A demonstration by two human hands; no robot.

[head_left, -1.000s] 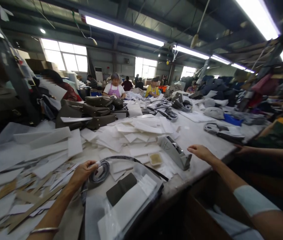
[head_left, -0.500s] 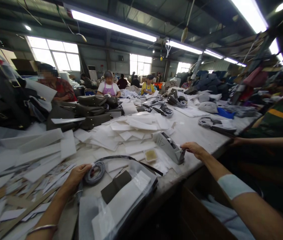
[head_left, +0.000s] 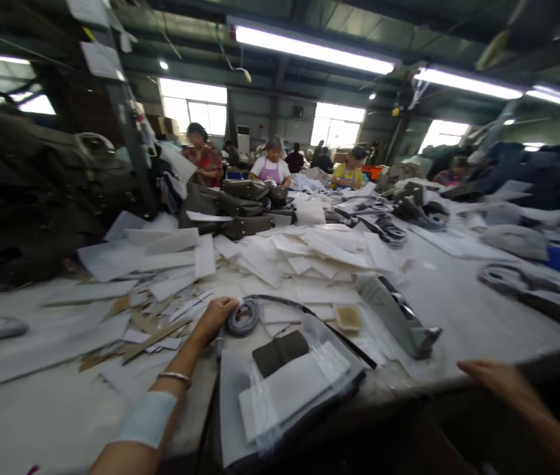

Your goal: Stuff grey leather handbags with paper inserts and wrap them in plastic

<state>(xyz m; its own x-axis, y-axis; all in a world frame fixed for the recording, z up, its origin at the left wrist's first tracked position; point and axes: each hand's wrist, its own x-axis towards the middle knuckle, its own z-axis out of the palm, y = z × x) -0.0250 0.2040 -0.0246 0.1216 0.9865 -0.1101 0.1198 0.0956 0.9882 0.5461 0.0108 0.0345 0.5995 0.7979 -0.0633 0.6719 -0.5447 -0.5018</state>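
Note:
My left hand (head_left: 215, 320) pinches the edge of a wrapped coil of grey strap (head_left: 254, 319). A dark strap (head_left: 304, 307) runs from near the coil to the right, over the far side of a flat dark bag in clear plastic (head_left: 233, 422). On that bag lie a white foam sheet (head_left: 289, 396) and a dark olive piece (head_left: 281, 353). My right hand (head_left: 495, 379), blurred, is apart from the grey tape dispenser (head_left: 393, 316), to its right past the table edge. Its fingertips look pressed together; whatever is between them is too blurred to make out.
White sheets (head_left: 309, 254) are heaped behind the coil, with cardboard strips (head_left: 155, 340) to the left. A small tub (head_left: 347, 318) stands beside the dispenser. Dark bags (head_left: 247, 204) pile up farther back. Several people work across the table (head_left: 37, 422).
My right hand has pulled away from the dispenser's front end, toward the right. My left hand stays on the coil. The view has turned left.

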